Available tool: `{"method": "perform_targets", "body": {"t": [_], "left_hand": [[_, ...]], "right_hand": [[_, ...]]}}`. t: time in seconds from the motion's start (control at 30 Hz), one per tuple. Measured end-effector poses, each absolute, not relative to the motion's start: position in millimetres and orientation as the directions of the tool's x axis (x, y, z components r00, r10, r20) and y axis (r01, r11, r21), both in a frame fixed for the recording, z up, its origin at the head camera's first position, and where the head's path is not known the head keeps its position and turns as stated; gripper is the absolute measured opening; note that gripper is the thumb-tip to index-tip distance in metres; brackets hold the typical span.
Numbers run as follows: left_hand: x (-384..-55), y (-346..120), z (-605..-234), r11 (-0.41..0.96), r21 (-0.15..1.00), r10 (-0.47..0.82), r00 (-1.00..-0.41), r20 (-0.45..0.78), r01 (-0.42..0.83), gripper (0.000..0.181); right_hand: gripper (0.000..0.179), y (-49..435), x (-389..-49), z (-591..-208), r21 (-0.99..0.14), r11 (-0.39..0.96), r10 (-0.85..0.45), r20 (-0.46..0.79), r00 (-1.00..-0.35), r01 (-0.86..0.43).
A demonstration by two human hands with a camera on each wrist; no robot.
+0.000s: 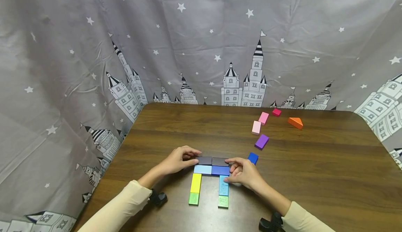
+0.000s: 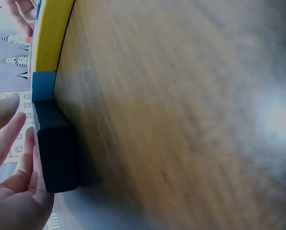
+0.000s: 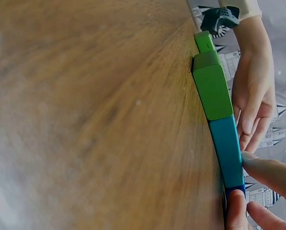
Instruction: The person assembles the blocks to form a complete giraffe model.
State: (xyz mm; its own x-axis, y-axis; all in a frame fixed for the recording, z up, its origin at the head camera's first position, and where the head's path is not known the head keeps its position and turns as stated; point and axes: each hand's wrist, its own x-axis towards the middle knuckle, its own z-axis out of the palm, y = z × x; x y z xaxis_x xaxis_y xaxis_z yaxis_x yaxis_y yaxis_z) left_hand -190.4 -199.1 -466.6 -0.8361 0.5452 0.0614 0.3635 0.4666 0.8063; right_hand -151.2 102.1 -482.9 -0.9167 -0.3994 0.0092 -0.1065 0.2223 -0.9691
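Cream sleeves [image 1: 116,207] lead, in the head view, to a left hand [image 1: 181,160] relaxed against one dark block [image 1: 204,161] and a right hand [image 1: 246,173] loosely spread, touching the structure's opposite side. Two legs [image 1: 195,183], crossbar [image 1: 202,170] and dark top row [image 1: 221,161] seem assembled on the counter [image 1: 314,176]; six loose blocks [image 1: 261,141] lie apart, apparently unused. Left wrist view: relaxed fingers [image 2: 24,160] lie beside the dark block, not gripping. Right wrist view: the thumb [image 3: 267,171] touches the teal leg block [image 3: 226,151].

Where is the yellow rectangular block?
In the head view, the yellow block lies left of the sky-blue rectangular block, between the pale-blue rectangular block at its far end and the short green block at its near end.
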Motion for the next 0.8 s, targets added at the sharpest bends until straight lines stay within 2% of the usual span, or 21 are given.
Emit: {"method": "perform_targets", "body": {"t": [0.37,0.8], "left_hand": [[-192.3,-197.0,-465.9,0.465,0.8,0.589,-0.807,0.042,0.38,0.029],[-195.4,-196.3,-468.5,0.435,0.802,0.622,-0.78,0.061,0.41,0.027]], "right_hand": [[0.057,101.8,-151.2,-481.3,-0.977,0.185,-0.406,0.021,-0.913,-0.104],[0.057,102.0,-151.9,-483.3,-0.971,0.216,-0.404,0.011,-0.915,-0.107]]}}
